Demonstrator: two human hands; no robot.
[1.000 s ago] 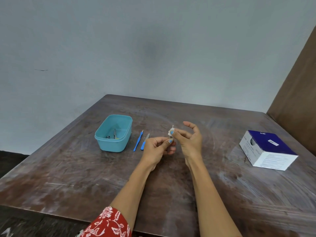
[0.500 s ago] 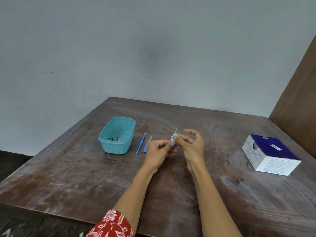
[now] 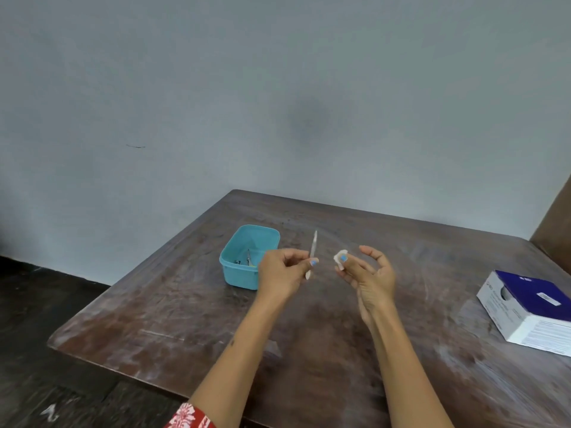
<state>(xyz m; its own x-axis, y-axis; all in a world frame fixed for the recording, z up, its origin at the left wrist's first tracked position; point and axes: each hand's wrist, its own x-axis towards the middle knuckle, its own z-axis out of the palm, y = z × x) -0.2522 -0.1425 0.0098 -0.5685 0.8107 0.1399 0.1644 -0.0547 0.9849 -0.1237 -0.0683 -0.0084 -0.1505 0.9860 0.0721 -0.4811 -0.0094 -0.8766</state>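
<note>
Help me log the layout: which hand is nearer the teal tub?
Left. The left hand, pinching a thin white stick, is just right of the teal tub, overlapping its edge in view. The right hand, pinching a white wad, is farther right, well apart from it.

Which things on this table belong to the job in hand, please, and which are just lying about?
In hand: slim pale pointed tool, pinched by the left hand; small white cotton-like wad, pinched by the right hand.
Lying about: teal plastic tub holding small metal tools; blue-and-white cardboard box.
</note>
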